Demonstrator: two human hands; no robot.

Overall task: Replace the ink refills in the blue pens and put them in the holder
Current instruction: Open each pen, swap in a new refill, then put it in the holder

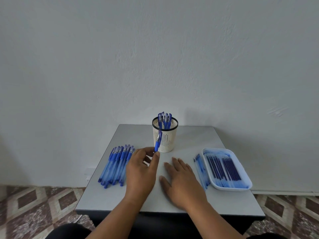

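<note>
Blue pens are everywhere on a small pale grey table (198, 138) set against a white wall. At the far centre stands a cream mesh holder (165, 140) with a black rim, several capped pens (164, 119) upright inside it. The left hand (141, 171) pinches one blue pen (158, 141) between thumb and fingertips at its lower end — the pen stands nearly upright, tilted slightly right, in front of the holder's left side and below its rim. Whether it touches the holder cannot be told. The right hand (183, 180) lies palm-down on the table, fingers straight and slightly spread, holding nothing. To the left lies a pile of blue pens (117, 166), caps pointing away. To the right sits a white tray (229, 188) of dark blue refills (222, 168), and a few thin refills (201, 168) lie on the table just beside the tray's left edge — between it and the right hand. Patterned floor tiles show below.
</note>
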